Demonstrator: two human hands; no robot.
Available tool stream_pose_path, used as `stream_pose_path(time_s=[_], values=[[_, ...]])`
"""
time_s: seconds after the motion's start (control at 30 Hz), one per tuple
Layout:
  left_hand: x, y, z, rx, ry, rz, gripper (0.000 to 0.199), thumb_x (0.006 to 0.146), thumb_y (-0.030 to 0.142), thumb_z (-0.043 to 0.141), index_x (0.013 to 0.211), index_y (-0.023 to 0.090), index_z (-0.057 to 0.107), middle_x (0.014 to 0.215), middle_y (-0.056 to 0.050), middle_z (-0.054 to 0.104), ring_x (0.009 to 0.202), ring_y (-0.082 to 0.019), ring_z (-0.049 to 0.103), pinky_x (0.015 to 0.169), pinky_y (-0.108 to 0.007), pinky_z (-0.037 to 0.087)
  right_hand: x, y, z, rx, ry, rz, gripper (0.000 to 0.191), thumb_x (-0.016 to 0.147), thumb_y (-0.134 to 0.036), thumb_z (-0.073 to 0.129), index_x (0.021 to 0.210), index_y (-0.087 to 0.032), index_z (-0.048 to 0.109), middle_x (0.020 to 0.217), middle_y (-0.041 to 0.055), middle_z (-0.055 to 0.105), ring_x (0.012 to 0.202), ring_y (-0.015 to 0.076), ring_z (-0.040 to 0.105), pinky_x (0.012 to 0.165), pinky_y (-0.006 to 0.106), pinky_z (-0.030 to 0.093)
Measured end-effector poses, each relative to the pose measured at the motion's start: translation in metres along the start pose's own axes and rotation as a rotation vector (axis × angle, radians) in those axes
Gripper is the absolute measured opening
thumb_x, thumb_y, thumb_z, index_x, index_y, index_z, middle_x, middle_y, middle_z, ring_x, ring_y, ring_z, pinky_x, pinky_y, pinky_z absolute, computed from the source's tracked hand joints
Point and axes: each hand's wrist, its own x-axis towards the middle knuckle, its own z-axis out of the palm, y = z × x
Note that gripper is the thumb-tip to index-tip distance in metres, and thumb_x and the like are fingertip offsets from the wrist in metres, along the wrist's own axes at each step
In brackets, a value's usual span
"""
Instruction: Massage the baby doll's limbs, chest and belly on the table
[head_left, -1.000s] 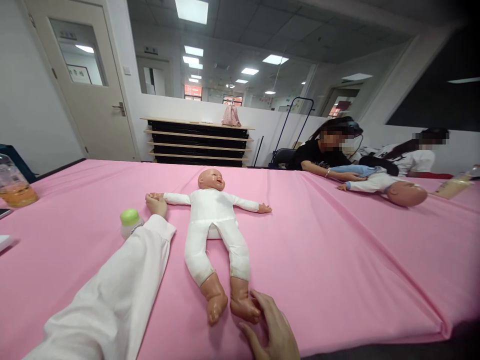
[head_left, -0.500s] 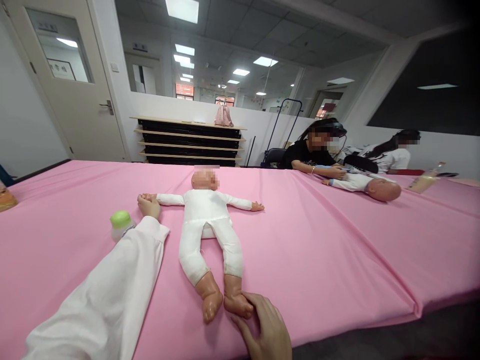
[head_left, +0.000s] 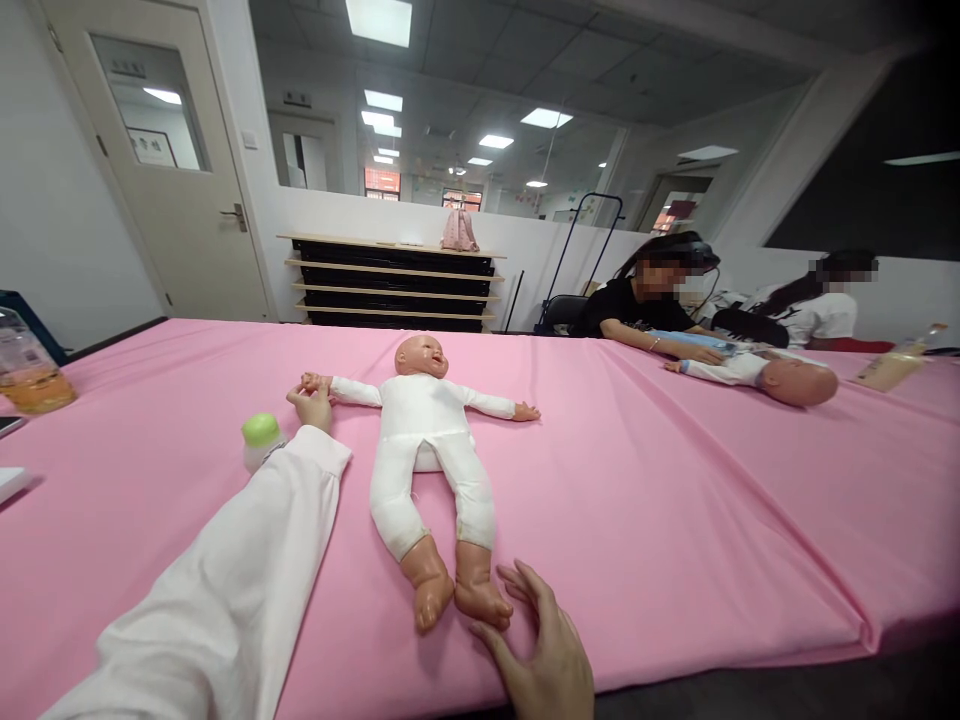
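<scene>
Far left of the left hand, a plastic bottle (head_left: 28, 375) of amber liquid is stood on the pink-covered bench (head_left: 675, 520). Just left of the left hand (head_left: 311, 405), whose white sleeve (head_left: 225, 590) lies along the cloth, a green-capped feeding bottle (head_left: 260, 440) is stood upright. The small vinyl hand of the baby doll (head_left: 420, 430) is held closed in the left hand. The doll is laid on its back between both hands, head away, arms spread. It is judged light and soft-bodied, with a floppy cloth trunk; the firmer vinyl head and limbs, or the trunk under the shoulders, would give the surest hold. The right hand (head_left: 544, 650) is held open, empty, fingers spread just beside the doll's feet. Well right of it, a second doll (head_left: 757, 375) is handled by a co-worker.
</scene>
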Motion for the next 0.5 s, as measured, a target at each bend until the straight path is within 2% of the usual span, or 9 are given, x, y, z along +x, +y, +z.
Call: stream_pose_path(time_s=[0.07, 0.13, 0.27, 0.37, 0.5], values=[[-0.001, 0.002, 0.001, -0.065, -0.017, -0.041, 0.044, 0.083, 0.018, 0.050, 0.117, 0.018, 0.022, 0.125, -0.019, 0.044, 0.099, -0.018, 0.059, 0.073, -0.032, 0.054, -0.001, 0.000, -0.001, 0.004, 0.003, 0.020, 0.061, 0.070, -0.051, 0.062, 0.119, -0.020, 0.042, 0.097, 0.0038, 0.066, 0.083, 0.0190, 0.064, 0.068, 0.029, 0.053], [-0.002, 0.002, 0.001, -0.089, -0.026, -0.045, 0.046, 0.081, 0.016, 0.052, 0.117, 0.019, 0.023, 0.126, -0.018, 0.044, 0.101, -0.017, 0.058, 0.075, -0.030, 0.054, -0.001, -0.001, -0.001, 0.013, -0.007, 0.021, 0.063, 0.069, -0.051, 0.062, 0.120, -0.021, 0.041, 0.096, 0.0032, 0.067, 0.082, 0.0191, 0.064, 0.067, 0.029, 0.053], [-0.002, -0.005, 0.001, -0.041, -0.093, 0.020, 0.065, 0.074, 0.013, 0.060, 0.124, 0.021, 0.019, 0.131, -0.016, 0.040, 0.111, -0.016, 0.052, 0.087, -0.028, 0.048, 0.001, -0.003, -0.002, 0.059, -0.018, 0.068, 0.065, 0.069, -0.049, 0.063, 0.123, -0.020, 0.041, 0.094, 0.0041, 0.067, 0.080, 0.0205, 0.065, 0.065, 0.030, 0.053], [0.002, -0.011, 0.001, 0.012, -0.149, 0.034, 0.077, 0.073, 0.016, 0.062, 0.131, 0.019, 0.012, 0.133, -0.019, 0.037, 0.114, -0.017, 0.050, 0.092, -0.030, 0.044, 0.003, -0.004, -0.002, 0.142, -0.044, 0.113, 0.057, 0.071, -0.044, 0.063, 0.120, -0.020, 0.047, 0.090, 0.0044, 0.068, 0.078, 0.0199, 0.065, 0.065, 0.029, 0.053], [0.006, -0.015, 0.001, 0.027, -0.140, 0.004, 0.082, 0.075, 0.015, 0.061, 0.135, 0.015, 0.006, 0.129, -0.020, 0.041, 0.115, -0.018, 0.050, 0.096, -0.033, 0.041, 0.008, -0.009, -0.006, 0.317, -0.025, 0.179, 0.039, 0.073, -0.040, 0.061, 0.105, -0.018, 0.058, 0.094, 0.0062, 0.067, 0.082, 0.0189, 0.064, 0.070, 0.027, 0.053]])
